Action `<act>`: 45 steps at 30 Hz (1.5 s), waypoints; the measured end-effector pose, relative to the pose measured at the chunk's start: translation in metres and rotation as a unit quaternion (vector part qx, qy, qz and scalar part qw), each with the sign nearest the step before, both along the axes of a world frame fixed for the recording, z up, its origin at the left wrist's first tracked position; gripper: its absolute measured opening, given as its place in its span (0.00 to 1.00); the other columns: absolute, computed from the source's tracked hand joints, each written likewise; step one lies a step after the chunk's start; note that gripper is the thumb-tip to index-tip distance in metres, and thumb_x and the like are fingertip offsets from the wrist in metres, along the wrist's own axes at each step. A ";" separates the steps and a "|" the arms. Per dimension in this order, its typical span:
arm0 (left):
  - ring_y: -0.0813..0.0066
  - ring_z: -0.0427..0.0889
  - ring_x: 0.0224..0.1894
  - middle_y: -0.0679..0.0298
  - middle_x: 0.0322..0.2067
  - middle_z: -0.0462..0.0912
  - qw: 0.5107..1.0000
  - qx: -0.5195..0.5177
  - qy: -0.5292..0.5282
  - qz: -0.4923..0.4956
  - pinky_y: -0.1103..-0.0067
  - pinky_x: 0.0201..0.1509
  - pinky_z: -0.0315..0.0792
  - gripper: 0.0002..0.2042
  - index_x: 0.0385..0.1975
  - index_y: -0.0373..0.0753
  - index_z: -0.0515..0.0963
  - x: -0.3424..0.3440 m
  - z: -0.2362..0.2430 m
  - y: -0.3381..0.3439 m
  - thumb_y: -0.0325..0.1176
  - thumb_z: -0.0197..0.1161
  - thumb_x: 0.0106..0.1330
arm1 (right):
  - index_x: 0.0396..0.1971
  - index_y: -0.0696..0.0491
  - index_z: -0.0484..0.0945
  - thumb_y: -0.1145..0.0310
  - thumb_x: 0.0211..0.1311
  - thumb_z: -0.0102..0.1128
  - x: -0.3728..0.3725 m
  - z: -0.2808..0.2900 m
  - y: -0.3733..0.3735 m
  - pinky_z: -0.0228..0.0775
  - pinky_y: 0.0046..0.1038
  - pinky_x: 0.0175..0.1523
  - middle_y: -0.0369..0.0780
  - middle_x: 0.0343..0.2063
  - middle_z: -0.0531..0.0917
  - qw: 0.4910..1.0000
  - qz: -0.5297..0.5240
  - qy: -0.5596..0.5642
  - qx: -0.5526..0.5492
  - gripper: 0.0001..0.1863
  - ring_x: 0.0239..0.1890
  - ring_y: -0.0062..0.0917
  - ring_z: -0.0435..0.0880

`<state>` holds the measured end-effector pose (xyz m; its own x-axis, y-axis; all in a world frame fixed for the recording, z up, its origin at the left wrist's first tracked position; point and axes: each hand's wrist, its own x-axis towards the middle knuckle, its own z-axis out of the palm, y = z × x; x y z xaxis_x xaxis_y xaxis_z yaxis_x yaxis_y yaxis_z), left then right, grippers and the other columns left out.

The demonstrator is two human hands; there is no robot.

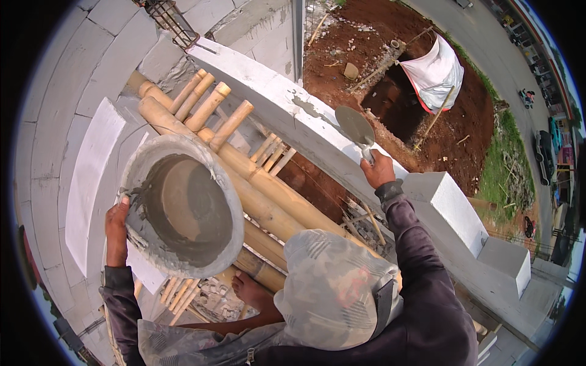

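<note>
No words, numbers, labels or signs can be read. The grey-green camouflage cloth hat (336, 287) carries a printed pattern of dark hatched bars and a faded reddish patch, in which no letters can be made out. The matching grey-green camouflage cloth garment (183, 344) over the leg bears only blurred, mottled print. Along the far right rim, the small roadside buildings with turquoise and reddish fronts (558, 137) are too small and bent to show whether any signs hang there. On the dark parked vehicle (542, 157) by the grey road, any plate is likewise too small to tell.
</note>
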<state>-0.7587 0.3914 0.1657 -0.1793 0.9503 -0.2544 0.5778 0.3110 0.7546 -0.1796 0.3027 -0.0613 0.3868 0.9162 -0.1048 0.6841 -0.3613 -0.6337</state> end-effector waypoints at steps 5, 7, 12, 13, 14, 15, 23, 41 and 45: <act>0.82 0.78 0.30 0.68 0.29 0.83 0.996 -0.072 -0.042 0.026 0.82 0.40 0.71 0.19 0.35 0.34 0.82 -0.013 -0.003 0.000 0.47 0.58 0.72 | 0.38 0.59 0.74 0.62 0.59 0.62 -0.052 -0.044 0.069 0.73 0.48 0.44 0.55 0.36 0.81 0.993 0.062 -0.058 0.089 0.16 0.39 0.53 0.81; 0.82 0.78 0.30 0.68 0.29 0.83 0.995 -0.061 -0.072 0.027 0.82 0.39 0.71 0.18 0.35 0.35 0.82 -0.016 -0.006 -0.003 0.46 0.58 0.72 | 0.38 0.59 0.74 0.62 0.59 0.62 -0.073 -0.046 0.111 0.73 0.49 0.44 0.54 0.36 0.81 0.992 0.086 -0.065 0.069 0.15 0.39 0.53 0.81; 0.78 0.82 0.35 0.63 0.35 0.85 0.996 -0.068 -0.059 0.008 0.79 0.43 0.74 0.22 0.41 0.31 0.81 -0.017 -0.006 -0.007 0.48 0.55 0.72 | 0.39 0.59 0.73 0.62 0.61 0.60 -0.121 -0.046 0.185 0.73 0.49 0.45 0.55 0.37 0.82 0.988 0.100 -0.054 0.108 0.16 0.40 0.53 0.81; 0.78 0.81 0.36 0.63 0.36 0.85 0.996 -0.075 -0.049 0.014 0.79 0.43 0.74 0.22 0.41 0.31 0.81 -0.016 -0.005 -0.006 0.49 0.56 0.72 | 0.39 0.59 0.72 0.62 0.61 0.60 -0.126 -0.047 0.193 0.72 0.49 0.45 0.55 0.36 0.82 0.991 0.106 -0.049 0.071 0.16 0.41 0.53 0.81; 0.78 0.81 0.35 0.63 0.36 0.85 0.996 -0.077 -0.037 0.012 0.79 0.43 0.74 0.22 0.41 0.31 0.81 -0.015 -0.003 -0.006 0.49 0.56 0.72 | 0.39 0.59 0.72 0.63 0.61 0.60 -0.130 -0.047 0.198 0.72 0.49 0.45 0.55 0.36 0.81 0.992 0.106 -0.046 0.052 0.16 0.41 0.54 0.80; 0.78 0.81 0.35 0.63 0.35 0.85 0.997 -0.073 -0.026 0.012 0.79 0.43 0.74 0.22 0.41 0.31 0.81 -0.013 -0.002 -0.006 0.49 0.56 0.71 | 0.43 0.60 0.71 0.62 0.62 0.59 -0.132 -0.048 0.198 0.72 0.49 0.45 0.56 0.36 0.81 0.988 0.107 -0.031 0.105 0.17 0.41 0.54 0.80; 0.82 0.78 0.31 0.67 0.32 0.84 0.998 -0.038 -0.038 0.024 0.82 0.39 0.71 0.18 0.35 0.34 0.83 -0.002 0.001 -0.001 0.45 0.59 0.72 | 0.46 0.59 0.72 0.61 0.64 0.59 -0.128 -0.054 0.179 0.73 0.49 0.47 0.56 0.39 0.81 0.983 0.095 0.022 0.154 0.19 0.42 0.53 0.80; 0.80 0.72 0.26 0.68 0.24 0.78 1.000 0.011 0.018 0.004 0.79 0.34 0.67 0.21 0.26 0.33 0.79 0.043 0.024 0.009 0.47 0.57 0.72 | 0.30 0.62 0.80 0.65 0.56 0.61 -0.181 0.216 0.077 0.76 0.42 0.37 0.55 0.22 0.80 0.861 0.475 0.149 0.107 0.13 0.31 0.48 0.84; 0.83 0.66 0.22 0.73 0.17 0.71 0.998 -0.010 0.059 0.007 0.78 0.29 0.62 0.23 0.19 0.36 0.76 0.054 0.030 0.016 0.49 0.59 0.70 | 0.26 0.60 0.83 0.69 0.54 0.59 -0.245 0.221 0.085 0.79 0.43 0.41 0.54 0.26 0.83 0.818 0.574 0.035 0.022 0.09 0.35 0.46 0.86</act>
